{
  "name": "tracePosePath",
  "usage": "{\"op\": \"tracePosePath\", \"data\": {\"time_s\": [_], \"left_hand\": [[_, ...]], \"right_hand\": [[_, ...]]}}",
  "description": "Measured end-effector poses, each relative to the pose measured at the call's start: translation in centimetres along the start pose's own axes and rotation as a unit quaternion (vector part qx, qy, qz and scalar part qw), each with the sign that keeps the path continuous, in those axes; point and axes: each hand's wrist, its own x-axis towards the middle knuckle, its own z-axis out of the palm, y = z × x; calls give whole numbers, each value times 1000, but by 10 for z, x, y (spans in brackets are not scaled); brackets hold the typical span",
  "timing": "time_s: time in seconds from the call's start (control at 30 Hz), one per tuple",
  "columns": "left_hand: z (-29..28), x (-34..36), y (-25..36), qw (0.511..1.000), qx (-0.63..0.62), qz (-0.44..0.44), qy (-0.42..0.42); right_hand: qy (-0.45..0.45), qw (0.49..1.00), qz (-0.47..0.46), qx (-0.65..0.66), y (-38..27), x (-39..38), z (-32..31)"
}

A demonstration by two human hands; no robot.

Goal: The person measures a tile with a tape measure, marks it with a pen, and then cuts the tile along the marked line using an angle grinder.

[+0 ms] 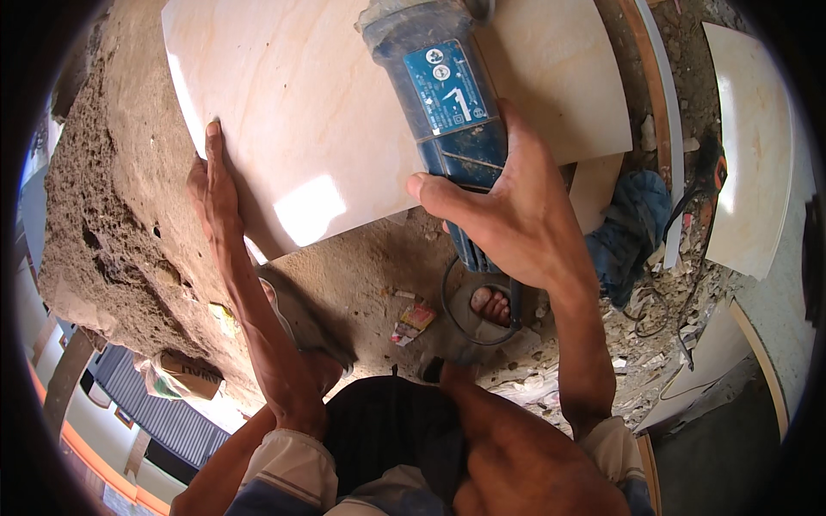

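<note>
My right hand is wrapped round the body of a blue angle grinder, which lies over a large cream, marbled tile. The grinder's head is at the top edge of the picture, and its disc cannot be made out. From its rear a dark cord loops down past my foot. At the tile's left edge my left hand grips the rim, one digit on top and the other fingers along the side. Sunlight glares off the tile's near part.
A crumpled blue cloth lies right of the tile among rubble. More cream tiles stand farther right. Long narrow strips run beside the tile. A colourful wrapper is near my feet, and a cardboard box sits lower left.
</note>
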Motion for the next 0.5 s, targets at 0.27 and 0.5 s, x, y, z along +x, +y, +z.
{"op": "tracePosePath", "data": {"time_s": [0.27,0.5], "left_hand": [[1,1,-1,1000,-11,10,11],[-1,-3,3,1000,-13,6,6]], "right_hand": [[10,1000,-14,3,8,-9,2],[15,999,-34,-31,14,-18,1]]}}
